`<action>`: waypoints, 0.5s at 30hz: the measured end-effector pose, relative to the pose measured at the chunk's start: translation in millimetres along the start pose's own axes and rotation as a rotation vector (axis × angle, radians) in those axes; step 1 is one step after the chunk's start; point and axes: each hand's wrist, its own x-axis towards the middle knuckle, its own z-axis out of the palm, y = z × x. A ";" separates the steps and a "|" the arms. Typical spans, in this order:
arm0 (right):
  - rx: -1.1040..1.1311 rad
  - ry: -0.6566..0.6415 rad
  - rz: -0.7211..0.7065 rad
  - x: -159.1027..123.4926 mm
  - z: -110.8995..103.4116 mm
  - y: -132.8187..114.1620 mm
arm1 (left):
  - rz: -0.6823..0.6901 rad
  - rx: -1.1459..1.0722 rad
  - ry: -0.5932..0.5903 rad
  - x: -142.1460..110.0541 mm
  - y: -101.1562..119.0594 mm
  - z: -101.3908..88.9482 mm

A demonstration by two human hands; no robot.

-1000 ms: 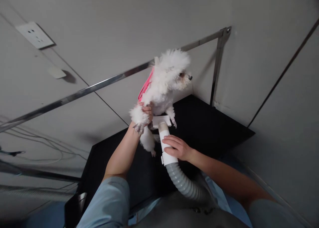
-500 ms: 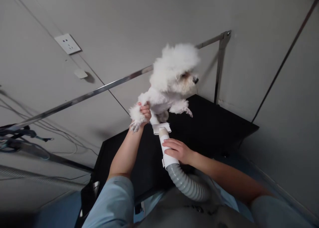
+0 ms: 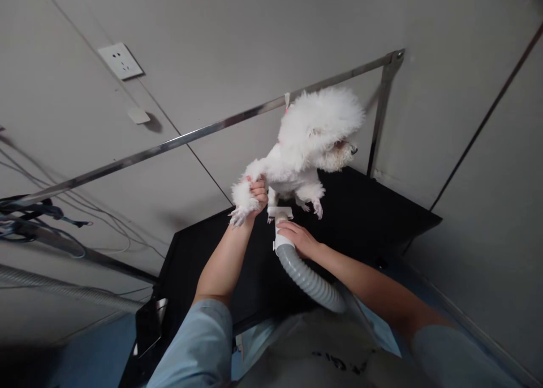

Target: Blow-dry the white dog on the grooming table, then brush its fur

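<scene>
Dog [image 3: 303, 150], white and fluffy, is on the black grooming table [image 3: 365, 218], its foreleg [image 3: 243, 195] clasped in the left hand [image 3: 258, 193], seemingly for steadiness, while the separate right hand [image 3: 300, 238] grips a flat-mouthed dryer nozzle [image 3: 280, 212], apparently to direct air upward.

Dim, muted light leaves the grey wall [image 3: 237, 48] flat, with a soft shadow beside the white fitting [image 3: 138, 115] at ten o'clock and a glint on the metal rail [image 3: 240, 116] just past nine. The black surface [image 3: 373, 218] shows little detail, while the white dog [image 3: 316, 133] looks brightest. A blurred dark smudge [image 3: 21, 357] fills eight o'clock, and the two-o'clock corner is shaded.
</scene>
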 end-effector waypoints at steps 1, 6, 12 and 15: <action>0.013 -0.025 0.038 0.0 4.7 5.9 | 0.008 0.003 0.001 0.4 -0.5 2.9; -0.016 -0.162 0.131 2.1 27.1 30.3 | 0.011 -0.039 0.005 1.9 0.6 7.3; -0.020 -0.257 0.065 0.7 47.5 49.7 | -0.040 -0.091 0.015 -3.0 4.2 -6.1; -0.040 -0.320 0.031 -1.8 57.4 55.3 | -0.060 -0.108 0.036 -6.3 5.6 -15.2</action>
